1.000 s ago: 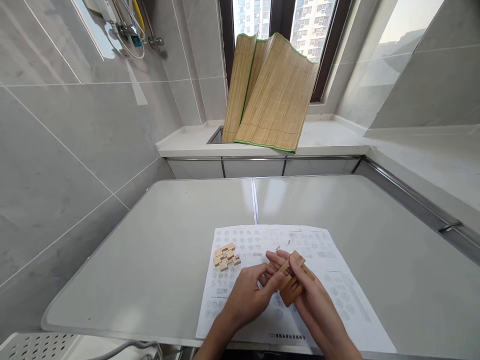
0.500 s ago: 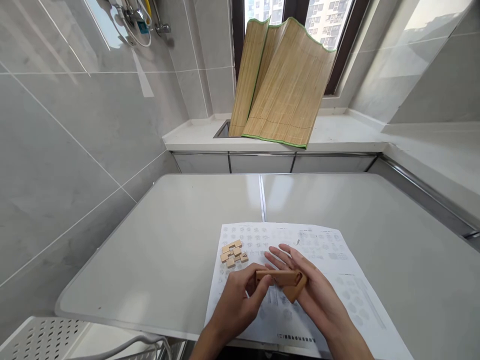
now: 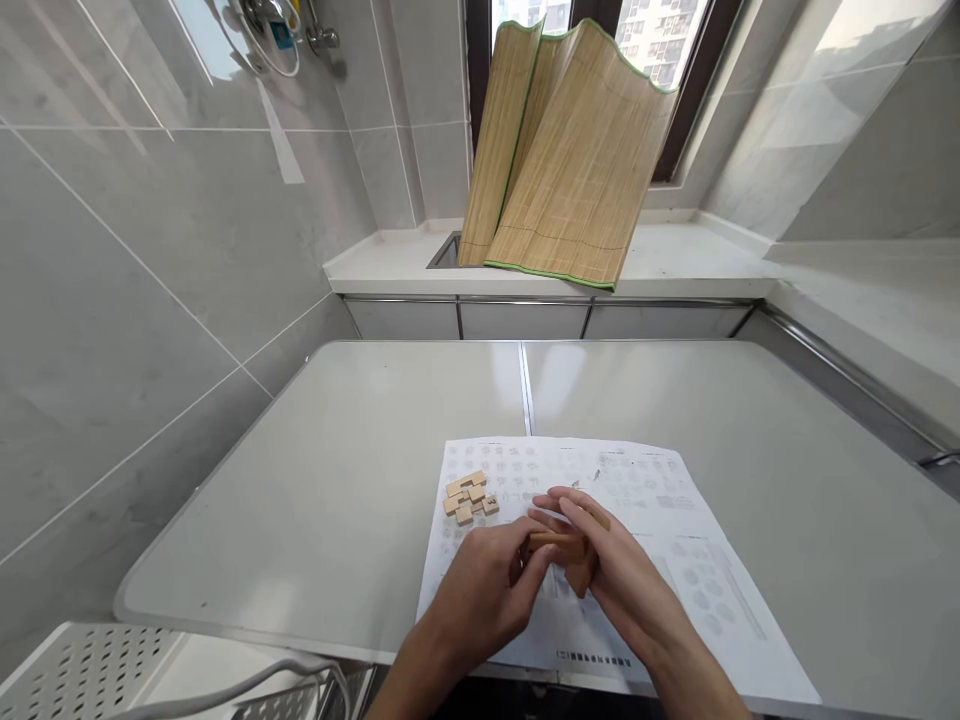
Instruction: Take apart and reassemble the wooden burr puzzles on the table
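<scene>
we've got the wooden frame (image 3: 561,546) up between both hands, just over the printed sheet (image 3: 675,510) | long edge runs left-right across our view, one corner dips toward us | thin, warm brown wood, mostly hidden by fingers | left hand (image 3: 484,590) pinches its left end, right hand (image 3: 619,580) curls round the right | pale blocks (image 3: 469,497) sit nearby on the sheet, off to the left

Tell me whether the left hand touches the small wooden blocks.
Apart. The head view shows printed paper between the left hand and the small wooden blocks; that hand holds a brown wooden piece.
</scene>
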A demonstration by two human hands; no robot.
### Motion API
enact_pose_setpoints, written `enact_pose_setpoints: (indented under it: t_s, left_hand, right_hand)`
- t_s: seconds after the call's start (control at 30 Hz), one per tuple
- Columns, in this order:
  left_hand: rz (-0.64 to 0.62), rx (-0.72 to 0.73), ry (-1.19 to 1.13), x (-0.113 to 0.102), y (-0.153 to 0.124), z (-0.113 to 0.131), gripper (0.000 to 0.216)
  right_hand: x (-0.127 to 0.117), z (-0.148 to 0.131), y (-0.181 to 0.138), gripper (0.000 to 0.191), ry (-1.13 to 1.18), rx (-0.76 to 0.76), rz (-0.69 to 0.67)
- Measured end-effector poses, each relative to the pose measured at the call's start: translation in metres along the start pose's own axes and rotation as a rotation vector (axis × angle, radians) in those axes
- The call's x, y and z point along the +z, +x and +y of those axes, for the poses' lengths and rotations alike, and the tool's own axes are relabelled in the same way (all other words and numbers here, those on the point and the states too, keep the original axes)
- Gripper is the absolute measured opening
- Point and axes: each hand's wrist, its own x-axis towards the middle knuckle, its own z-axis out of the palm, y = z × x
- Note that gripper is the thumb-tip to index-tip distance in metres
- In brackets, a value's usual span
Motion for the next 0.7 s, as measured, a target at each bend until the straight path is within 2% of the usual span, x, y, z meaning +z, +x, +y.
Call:
enact_pose_setpoints:
  t_s: [0.2,0.37,0.5,0.7]
  left_hand:
    - [0.111,-0.198,-0.37,-0.006,0.0,-0.009,0.036]
    - [0.14,-0.274,-0.558,-0.003,-0.005,-0.016,0.043]
    - [0.137,-0.286,-0.589,0.003,-0.007,-0.02,0.044]
    - [0.087,-0.305,-0.603,0.003,-0.007,-0.014,0.047]
  right_hand:
    - [-0.001,-0.008,-0.024,0.056,-0.124,-0.133,-0.069]
    - [-0.006,0.007,-0.031,0.07,-0.344,-0.221,-0.11]
    - [-0.006,0.019,-0.033,0.073,-0.274,-0.222,-0.128]
    - [-0.007,0.018,-0.038,0.07,-0.124,-0.148,-0.15]
